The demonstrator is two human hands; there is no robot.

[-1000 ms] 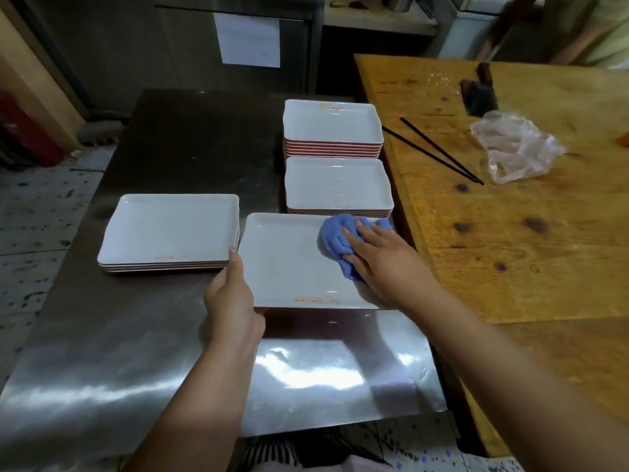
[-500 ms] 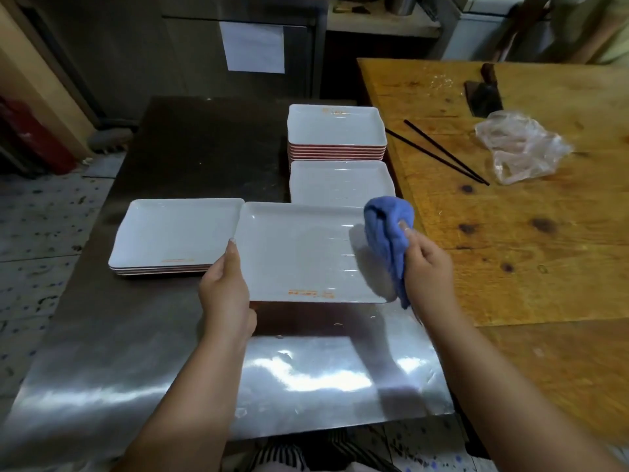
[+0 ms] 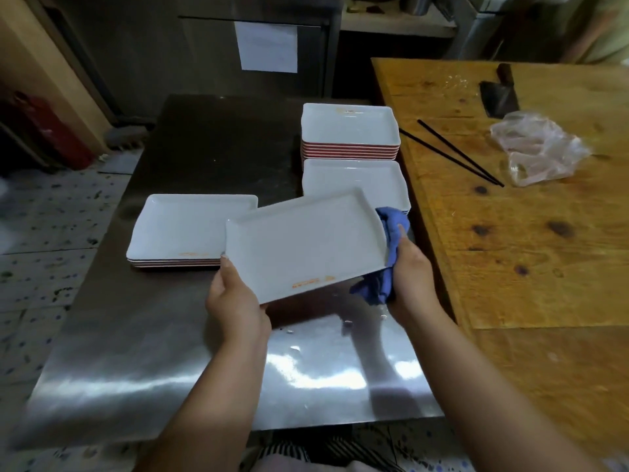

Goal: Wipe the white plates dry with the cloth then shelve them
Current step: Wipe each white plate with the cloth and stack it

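A white rectangular plate with orange lettering near its front rim (image 3: 304,245) was held tilted above the brushed-steel table (image 3: 143,369), clear of its surface. The left hand (image 3: 235,298) gripped the plate's near left corner, thumb along the edge, the other fingers hidden beneath. The right hand (image 3: 410,270) clasped a crumpled blue cloth (image 3: 388,257) against the plate's right edge; one finger showed over the cloth, the rest were covered by it, and part of the cloth hung below the plate. To the left a low stack of white rectangular plates (image 3: 183,229) lay on the table, its right end overlapped by the held plate. Behind stood a second stack (image 3: 360,178), largely hidden, and a taller red-edged stack (image 3: 350,131) beyond. On the wooden table (image 3: 527,250) alongside lay black chopsticks (image 3: 456,151), a crumpled clear plastic bag (image 3: 541,148) and a dark cleaver (image 3: 498,97), its handle hard to make out.
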